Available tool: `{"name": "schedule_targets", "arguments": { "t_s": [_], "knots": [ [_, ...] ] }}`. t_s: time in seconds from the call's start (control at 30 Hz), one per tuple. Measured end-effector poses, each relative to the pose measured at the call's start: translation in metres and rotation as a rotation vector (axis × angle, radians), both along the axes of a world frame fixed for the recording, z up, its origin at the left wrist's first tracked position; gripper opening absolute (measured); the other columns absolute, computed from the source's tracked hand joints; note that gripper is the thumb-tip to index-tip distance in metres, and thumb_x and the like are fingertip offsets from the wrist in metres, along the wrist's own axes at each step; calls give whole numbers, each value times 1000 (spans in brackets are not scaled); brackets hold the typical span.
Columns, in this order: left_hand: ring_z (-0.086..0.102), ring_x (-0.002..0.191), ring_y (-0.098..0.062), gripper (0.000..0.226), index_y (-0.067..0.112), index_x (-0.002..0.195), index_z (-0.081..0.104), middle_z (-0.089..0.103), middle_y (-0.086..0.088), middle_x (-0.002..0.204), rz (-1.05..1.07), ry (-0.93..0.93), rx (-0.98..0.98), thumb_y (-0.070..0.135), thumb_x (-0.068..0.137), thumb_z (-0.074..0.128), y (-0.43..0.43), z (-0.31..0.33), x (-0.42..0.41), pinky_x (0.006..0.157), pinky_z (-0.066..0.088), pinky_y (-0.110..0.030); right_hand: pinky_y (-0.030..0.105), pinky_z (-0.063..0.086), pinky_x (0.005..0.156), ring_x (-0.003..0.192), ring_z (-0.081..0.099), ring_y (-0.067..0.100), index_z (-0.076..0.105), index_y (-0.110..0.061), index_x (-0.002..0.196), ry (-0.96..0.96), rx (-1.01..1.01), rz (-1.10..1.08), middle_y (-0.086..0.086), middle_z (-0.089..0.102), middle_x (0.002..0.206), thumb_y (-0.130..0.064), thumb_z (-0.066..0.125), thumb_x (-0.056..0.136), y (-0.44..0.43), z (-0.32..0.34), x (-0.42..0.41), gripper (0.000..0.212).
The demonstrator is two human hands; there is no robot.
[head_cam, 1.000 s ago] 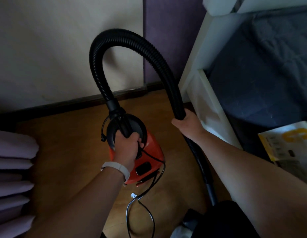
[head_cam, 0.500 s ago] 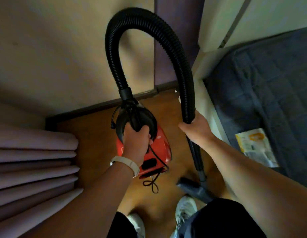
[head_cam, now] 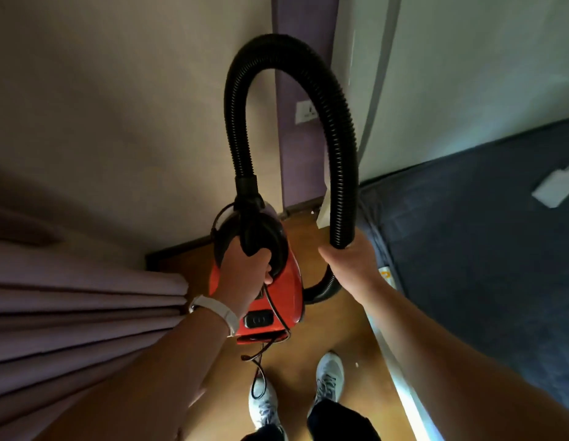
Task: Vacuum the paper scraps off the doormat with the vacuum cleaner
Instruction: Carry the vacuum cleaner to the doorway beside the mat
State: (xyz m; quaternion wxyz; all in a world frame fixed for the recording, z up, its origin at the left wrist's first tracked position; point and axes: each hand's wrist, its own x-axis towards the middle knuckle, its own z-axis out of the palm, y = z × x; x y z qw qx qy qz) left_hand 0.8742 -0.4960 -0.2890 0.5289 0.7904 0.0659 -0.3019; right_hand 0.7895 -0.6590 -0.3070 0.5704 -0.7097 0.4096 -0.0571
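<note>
Left hand [head_cam: 245,275] is wrapped tight round the black handle [head_cam: 253,230] on top of the vacuum cleaner [head_cam: 286,297], fingers curled right under it, with a white wristband [head_cam: 216,310] on the wrist behind. Right hand [head_cam: 350,259] is off to the side, closed round the hose [head_cam: 340,138], clamped on the ribbed black tube. From that grip the hose loops up in a big arch and drops back into the front of the red body. The other end curls away below the hand and behind the machine (nozzle isn't visible, so no clue where it's pointing).

Pretty sure the whole thing is being carried clear of the wooden floor [head_cam: 334,329], since the cord [head_cam: 260,361] dangles loose underneath, just above the shoes [head_cam: 329,377].

Further out there's a pinkish curtain [head_cam: 86,313] bunched up on the left, a dark blue bed [head_cam: 483,249] on the right, and a wall socket [head_cam: 305,111] up on the purple strip of wall.

Progress-wise I'd say basically nothing is done yet. There's no doormat in view, and no paper scraps I'd swear to (a couple of pale specks on the floor, too small to call). What's left is pretty much everything: get to the mat, put the machine down, sort out power, then run the nozzle over the scraps.
</note>
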Motion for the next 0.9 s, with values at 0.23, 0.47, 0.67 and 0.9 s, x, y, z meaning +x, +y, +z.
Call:
{"name": "schedule_targets", "arguments": {
  "t_s": [0.23, 0.47, 0.67, 0.9],
  "knots": [
    [54, 56, -16, 32, 8, 121, 55, 56, -7, 69, -89, -98, -78, -1, 90, 53, -4, 131, -22, 45, 45, -22, 19, 38, 51, 45, 45, 2, 46, -15, 63, -205, 97, 209, -7, 45, 51, 1, 67, 83, 11, 141, -27, 34],
    [53, 45, -19, 22, 10, 106, 60, 56, -6, 58, -173, -278, -159, -1, 87, 54, -5, 192, -42, 47, 45, -30, 38, 52, 65, 57, 61, 24, 57, 0, 71, -306, 114, 349, 10, 60, 57, 6, 64, 81, 6, 214, -57, 14],
    [55, 42, -18, 17, 10, 98, 58, 59, -4, 55, -288, -322, -175, -3, 88, 54, -4, 208, -61, 49, 47, -31, 23, 48, 53, 52, 55, 12, 53, -17, 69, -270, -97, 194, -3, 56, 55, -1, 66, 82, 19, 249, -92, 24],
    [56, 41, -15, 35, 16, 122, 47, 61, -13, 72, -552, -364, -240, 1, 92, 58, 21, 221, -71, 43, 45, -24, 11, 41, 47, 46, 51, -5, 49, -22, 70, -224, -280, -113, -14, 56, 51, -4, 71, 80, 52, 279, -143, 30]
  ]
}}
